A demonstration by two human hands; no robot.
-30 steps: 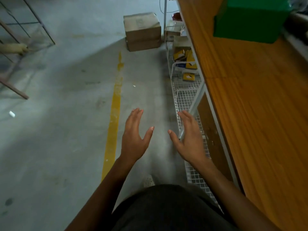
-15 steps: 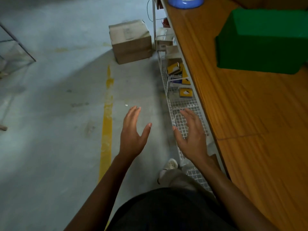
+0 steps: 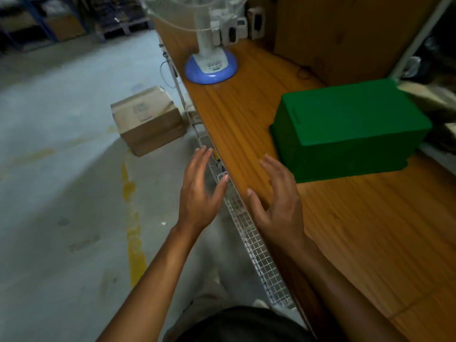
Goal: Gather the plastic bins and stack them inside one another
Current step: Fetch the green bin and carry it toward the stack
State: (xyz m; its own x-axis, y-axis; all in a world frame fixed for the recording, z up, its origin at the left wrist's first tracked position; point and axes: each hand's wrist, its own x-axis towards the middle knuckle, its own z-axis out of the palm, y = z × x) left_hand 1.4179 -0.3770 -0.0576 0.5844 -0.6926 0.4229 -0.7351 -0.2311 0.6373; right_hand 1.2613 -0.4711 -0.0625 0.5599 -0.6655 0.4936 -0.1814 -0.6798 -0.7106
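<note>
Resting upside down on the orange-brown wooden bench top [image 3: 370, 230], the green rectangular plastic bin [image 3: 350, 129] shows its flat base uppermost and its wider rim against the wood; whether further bins are nested beneath it cannot be told. Its long axis runs across the bench, from the near-left corner toward the far right, so that a short end wall faces the person. The bin lies ahead and to the right of both hands. Right hand [image 3: 278, 201], held over the bench edge with palm turned inward and fingers spread and slightly curled, is empty and stands just beside the bin's near-left corner, apart from it. Left hand [image 3: 199, 193], likewise empty with fingers extended, hovers off the bench above the white wire-mesh shelf [image 3: 256, 245] and is clearly the farther of the two. Judged from this layout, the coming reach calls for both hands to travel rightward and forward to bracket the bin's short ends. Beyond the bin stand a white fan on a blue round base [image 3: 211, 67] and, on the grey concrete floor [image 3: 61, 193], a brown cardboard box [image 3: 148, 119]
</note>
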